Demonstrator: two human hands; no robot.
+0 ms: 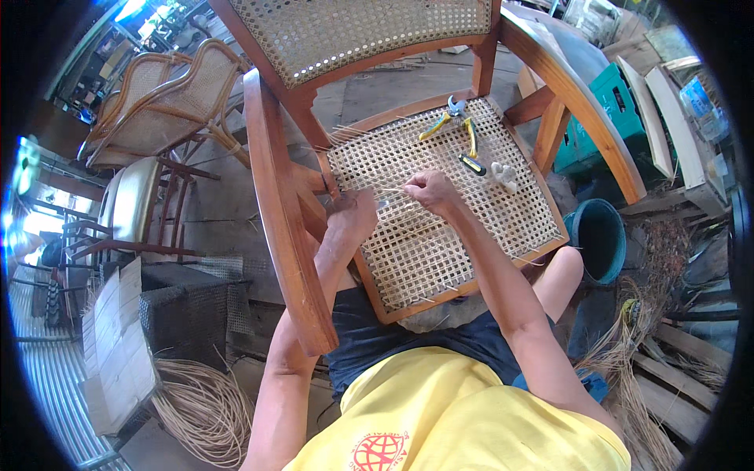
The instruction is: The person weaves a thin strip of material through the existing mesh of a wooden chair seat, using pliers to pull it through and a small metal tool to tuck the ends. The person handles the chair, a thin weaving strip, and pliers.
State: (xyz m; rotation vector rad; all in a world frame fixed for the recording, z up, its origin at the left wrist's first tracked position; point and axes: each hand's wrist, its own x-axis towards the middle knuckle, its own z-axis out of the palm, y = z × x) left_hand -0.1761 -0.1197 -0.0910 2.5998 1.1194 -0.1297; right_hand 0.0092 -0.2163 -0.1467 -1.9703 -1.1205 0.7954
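Pinching a cane strand (pixel 390 189) in right hand (pixel 430 193) over woven seat (pixel 428 253); cannot tell grip of left hand (pixel 353 215); might snap strand by overpulling.

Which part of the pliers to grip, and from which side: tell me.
Probably the yellow handles of the pliers, from the person's side: they spread that way, while the jaws face the backrest. Mind the black-and-yellow tool near one handle's end.

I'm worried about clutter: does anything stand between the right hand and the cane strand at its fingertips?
Nothing visible does: the right hand appears to pinch the cane strand. The pliers lie beyond, on the woven seat.
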